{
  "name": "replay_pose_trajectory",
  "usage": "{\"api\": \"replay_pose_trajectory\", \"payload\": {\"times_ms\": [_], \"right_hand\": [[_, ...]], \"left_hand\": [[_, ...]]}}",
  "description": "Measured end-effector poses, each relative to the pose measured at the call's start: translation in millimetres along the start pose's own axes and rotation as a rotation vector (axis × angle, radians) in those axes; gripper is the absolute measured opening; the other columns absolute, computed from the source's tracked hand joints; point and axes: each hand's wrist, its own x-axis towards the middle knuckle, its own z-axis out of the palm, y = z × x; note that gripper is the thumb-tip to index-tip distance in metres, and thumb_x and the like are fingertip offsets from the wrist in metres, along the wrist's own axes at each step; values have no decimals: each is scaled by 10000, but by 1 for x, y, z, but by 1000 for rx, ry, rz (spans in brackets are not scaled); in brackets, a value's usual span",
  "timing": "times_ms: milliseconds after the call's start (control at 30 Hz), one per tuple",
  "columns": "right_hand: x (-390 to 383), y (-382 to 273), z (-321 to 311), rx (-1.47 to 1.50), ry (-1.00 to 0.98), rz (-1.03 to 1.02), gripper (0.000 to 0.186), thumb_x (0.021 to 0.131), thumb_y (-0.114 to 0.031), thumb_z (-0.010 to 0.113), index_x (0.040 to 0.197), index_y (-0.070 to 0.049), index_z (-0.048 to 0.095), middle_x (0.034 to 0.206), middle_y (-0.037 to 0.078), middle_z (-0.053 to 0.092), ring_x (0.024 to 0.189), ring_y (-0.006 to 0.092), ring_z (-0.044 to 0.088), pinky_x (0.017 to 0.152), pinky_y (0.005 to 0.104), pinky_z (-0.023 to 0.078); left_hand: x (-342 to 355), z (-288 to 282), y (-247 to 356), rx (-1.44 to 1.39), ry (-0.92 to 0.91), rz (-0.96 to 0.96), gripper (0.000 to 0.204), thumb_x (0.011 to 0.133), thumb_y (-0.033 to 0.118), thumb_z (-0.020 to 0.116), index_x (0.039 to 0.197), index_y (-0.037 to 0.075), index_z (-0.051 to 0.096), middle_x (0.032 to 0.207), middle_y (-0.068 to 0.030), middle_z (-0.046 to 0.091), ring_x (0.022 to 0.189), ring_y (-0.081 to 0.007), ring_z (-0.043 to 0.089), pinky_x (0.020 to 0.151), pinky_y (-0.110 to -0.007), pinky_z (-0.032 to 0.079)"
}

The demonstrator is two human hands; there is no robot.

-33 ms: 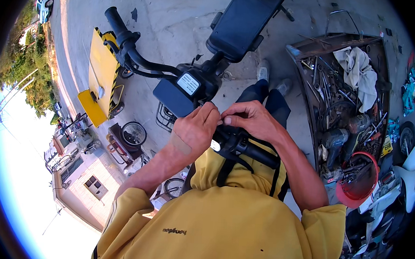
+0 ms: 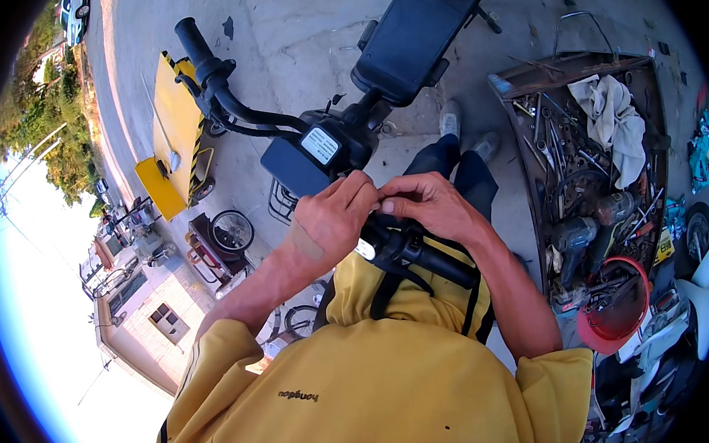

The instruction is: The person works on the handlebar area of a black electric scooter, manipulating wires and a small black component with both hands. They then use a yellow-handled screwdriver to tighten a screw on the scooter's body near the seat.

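Note:
My left hand point(image 2: 335, 216) and my right hand point(image 2: 434, 208) meet over a black handlebar of a small bike or scooter, fingertips nearly touching. Both are closed in a pinch; whatever lies between the fingers is too small to make out. Just below my right hand are the black handlebar grip point(image 2: 447, 266) and its brake lever point(image 2: 411, 279). A small pale oval part point(image 2: 365, 248) shows beside my left wrist. Beyond my hands sits a black housing with a white label point(image 2: 320, 145). The other handlebar grip point(image 2: 194, 41) points to the far left.
A black rectangular pad-like part point(image 2: 412, 48) rises beyond the handlebar. To the right stands a metal tray point(image 2: 526, 162) of wrenches, power drills point(image 2: 574, 237) and a cloth point(image 2: 612, 123), with a red bowl point(image 2: 609, 335) at its near end. A yellow cart point(image 2: 175, 132) is on the left.
The surroundings shift very slightly in the picture. Both hands keep the same pinch at the handlebar.

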Motion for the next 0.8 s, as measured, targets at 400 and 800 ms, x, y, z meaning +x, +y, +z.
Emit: {"api": "replay_pose_trajectory", "payload": {"times_ms": [400, 800], "right_hand": [[-7, 11, -26, 274, 56, 34, 198, 999, -138, 746, 1111, 23, 766, 924, -16, 729, 814, 42, 607, 726, 239, 487], [-3, 14, -34, 369, 124, -20, 182, 999, -140, 752, 1117, -2, 757, 942, 2, 728, 855, 49, 632, 763, 241, 507]], "left_hand": [[57, 2, 1, -121, -120, 101, 219, 789, -94, 666, 968, 29, 635, 1049, -90, 678, 838, -295, 735, 656, -367, 604], [83, 0, -7, 33, -100, 323, 215, 740, -13, 704, 940, 43, 650, 990, -47, 652, 793, -207, 674, 548, -317, 541]]}}
